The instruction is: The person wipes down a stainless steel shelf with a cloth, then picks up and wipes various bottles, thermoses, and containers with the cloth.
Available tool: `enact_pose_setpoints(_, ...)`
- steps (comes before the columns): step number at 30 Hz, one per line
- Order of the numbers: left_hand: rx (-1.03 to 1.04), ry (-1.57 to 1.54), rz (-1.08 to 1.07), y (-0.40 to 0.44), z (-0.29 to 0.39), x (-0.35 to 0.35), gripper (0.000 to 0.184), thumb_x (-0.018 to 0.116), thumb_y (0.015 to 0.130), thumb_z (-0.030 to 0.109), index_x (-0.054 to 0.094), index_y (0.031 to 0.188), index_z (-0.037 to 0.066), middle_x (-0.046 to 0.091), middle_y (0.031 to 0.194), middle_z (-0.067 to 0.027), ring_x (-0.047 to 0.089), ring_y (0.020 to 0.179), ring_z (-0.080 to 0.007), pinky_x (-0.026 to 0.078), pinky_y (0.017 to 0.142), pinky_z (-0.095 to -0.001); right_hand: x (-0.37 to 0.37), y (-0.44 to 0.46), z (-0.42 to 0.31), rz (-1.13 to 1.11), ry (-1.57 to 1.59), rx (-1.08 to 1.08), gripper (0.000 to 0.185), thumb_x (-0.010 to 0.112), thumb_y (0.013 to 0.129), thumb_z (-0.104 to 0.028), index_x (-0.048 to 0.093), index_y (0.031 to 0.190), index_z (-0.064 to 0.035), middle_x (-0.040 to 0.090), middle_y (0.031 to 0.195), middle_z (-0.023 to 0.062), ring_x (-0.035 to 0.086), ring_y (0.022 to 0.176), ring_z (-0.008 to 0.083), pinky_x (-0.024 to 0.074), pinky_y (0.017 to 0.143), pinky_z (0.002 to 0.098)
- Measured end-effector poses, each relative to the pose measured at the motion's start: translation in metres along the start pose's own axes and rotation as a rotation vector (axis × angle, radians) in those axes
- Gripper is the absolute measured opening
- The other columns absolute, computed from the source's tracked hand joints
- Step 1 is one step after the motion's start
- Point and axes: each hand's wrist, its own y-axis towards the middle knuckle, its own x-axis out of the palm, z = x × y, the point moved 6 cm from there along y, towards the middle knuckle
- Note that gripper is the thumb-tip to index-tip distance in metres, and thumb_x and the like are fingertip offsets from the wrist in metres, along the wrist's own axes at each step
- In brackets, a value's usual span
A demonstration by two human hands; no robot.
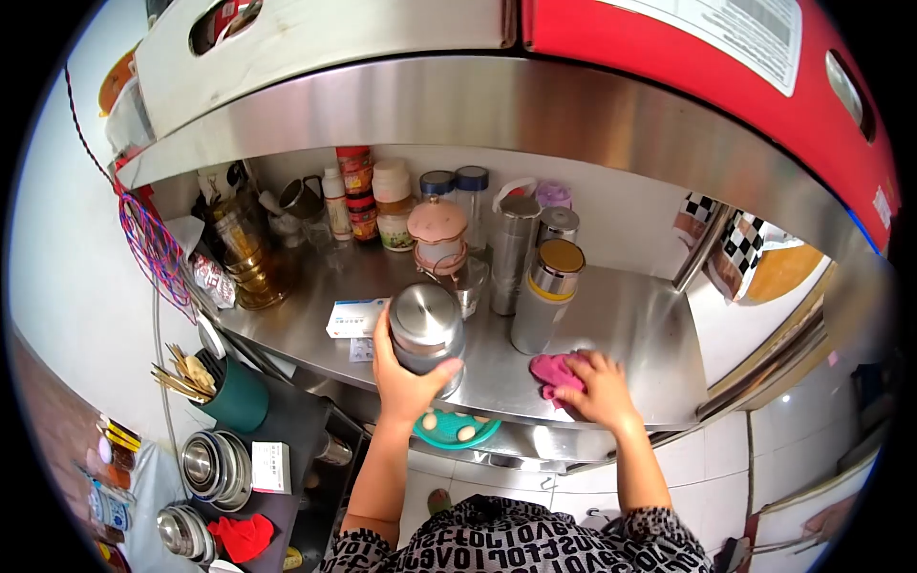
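Observation:
My left hand is wrapped around a wide steel thermos jar with a shiny round lid and a grey lower body. Whether the jar's base touches the shelf is hidden. Under the fingers of my right hand is a crumpled pink cloth, pressed on the steel shelf near its front edge. A grey thermos flask with a gold-topped lid stands between the hands. Left of the jar lie a white medicine box and a blister pack.
Behind are a tall steel flask, a pink lidded jar, stacked red tins and amber glasses. A metal upper shelf overhangs the space. Below, a green basket holds eggs. A utensil holder stands lower left.

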Motion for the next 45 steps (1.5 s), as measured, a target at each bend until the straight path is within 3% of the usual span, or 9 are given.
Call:
enact_pose_setpoints(3, 0.224, 0.036, -0.103, -0.024, 0.018, 0.017, 0.108, 0.095, 0.052, 0.029, 0.039, 0.141, 0.003, 0.052, 0.134, -0.0209, 0.054, 0.121, -0.0358, 0.045, 0.103, -0.0430, -0.002, -0.028, 0.017, 0.082, -0.068, -0.007, 0.045, 0.078, 0.077, -0.033, 0.069, 0.114, -0.0108, 0.059, 0.125, 0.0117, 0.054, 0.114, 0.0368, 0.0410, 0.099, 0.0474)
enact_pose_setpoints(6, 0.411, -0.026, -0.226, -0.036, 0.046, 0.044, 0.107, 0.094, 0.053, 0.030, 0.038, 0.141, 0.004, 0.051, 0.135, -0.0234, 0.054, 0.122, -0.0373, 0.046, 0.102, -0.0445, -0.025, -0.054, 0.036, 0.327, 0.553, 0.205, 0.026, 0.071, 0.076, -0.001, 0.070, 0.102, -0.0039, 0.063, 0.104, 0.0122, 0.062, 0.097, 0.0281, 0.0497, 0.086, 0.0353)
enact_pose_setpoints(11, 0.415, -0.048, -0.291, -0.047, 0.061, 0.078, 0.102, 0.093, 0.052, 0.026, 0.042, 0.138, 0.005, 0.053, 0.132, -0.0238, 0.057, 0.116, -0.0389, 0.049, 0.097, -0.0452, -0.081, -0.079, -0.023, 0.712, 0.819, 0.123, 0.040, 0.072, 0.085, -0.019, 0.060, 0.112, 0.0068, 0.059, 0.116, 0.0109, 0.062, 0.096, 0.0187, 0.0500, 0.083, 0.0296)
enact_pose_setpoints(15, 0.528, 0.097, -0.387, -0.064, 0.076, 0.114, 0.079, 0.085, 0.062, 0.033, 0.052, 0.128, 0.003, 0.054, 0.131, -0.0216, 0.059, 0.109, -0.0394, 0.051, 0.090, -0.0466, -0.111, -0.056, -0.124, 0.634, 0.092, -0.457, 0.058, 0.084, 0.064, -0.030, 0.065, 0.114, -0.0060, 0.059, 0.127, 0.0196, 0.050, 0.123, 0.0434, 0.0440, 0.100, 0.0507)
enact_pose_setpoints(24, 0.565, 0.141, -0.443, -0.065, 0.078, 0.124, 0.083, 0.089, 0.052, 0.035, 0.057, 0.122, 0.005, 0.056, 0.126, -0.0174, 0.057, 0.110, -0.0409, 0.050, 0.089, -0.0476, -0.109, -0.009, -0.056, 0.270, 0.858, -0.106, 0.033, 0.076, 0.074, -0.010, 0.065, 0.103, 0.0005, 0.064, 0.114, 0.0172, 0.064, 0.105, 0.0251, 0.0500, 0.090, 0.0346)
enact_pose_setpoints(30, 0.626, -0.135, -0.406, -0.049, 0.079, 0.123, 0.091, 0.092, 0.049, 0.029, 0.052, 0.128, 0.008, 0.055, 0.131, -0.0177, 0.057, 0.112, -0.0389, 0.049, 0.091, -0.0481, -0.049, -0.024, -0.037, 0.756, 1.370, -0.313, 0.039, 0.064, 0.093, -0.020, 0.052, 0.125, -0.0037, 0.052, 0.132, 0.0190, 0.056, 0.119, 0.0339, 0.0480, 0.104, 0.0451)
enact_pose_setpoints(34, 0.508, -0.302, -0.440, -0.040, 0.056, 0.121, 0.097, 0.091, 0.057, 0.028, 0.043, 0.137, 0.002, 0.053, 0.132, -0.0213, 0.056, 0.118, -0.0364, 0.046, 0.100, -0.0464, 0.003, -0.017, -0.033, 0.703, 1.335, 0.008, 0.043, 0.062, 0.095, -0.022, 0.050, 0.131, -0.0007, 0.054, 0.129, 0.0113, 0.054, 0.119, 0.0212, 0.0419, 0.105, 0.0341)
enact_pose_setpoints(37, -0.054, -0.650, -0.413, -0.038, 0.008, 0.127, 0.105, 0.087, 0.065, 0.030, 0.027, 0.145, -0.004, 0.048, 0.138, -0.0184, 0.050, 0.127, -0.0282, 0.039, 0.108, -0.0406, 0.021, -0.016, -0.023, 0.597, 1.351, 0.190, 0.038, 0.056, 0.097, -0.019, 0.056, 0.127, 0.0040, 0.055, 0.133, 0.0139, 0.053, 0.121, 0.0221, 0.0404, 0.105, 0.0350)
enact_pose_setpoints(45, 0.033, -0.512, -0.441, -0.043, 0.013, 0.148, 0.105, 0.086, 0.061, 0.034, 0.033, 0.144, -0.004, 0.051, 0.136, -0.0192, 0.050, 0.128, -0.0290, 0.038, 0.108, -0.0395, -0.061, 0.002, -0.058, 0.616, 0.695, -0.218, 0.049, 0.057, 0.095, -0.029, 0.052, 0.132, 0.0024, 0.052, 0.137, 0.0148, 0.053, 0.122, 0.0244, 0.0415, 0.103, 0.0364)
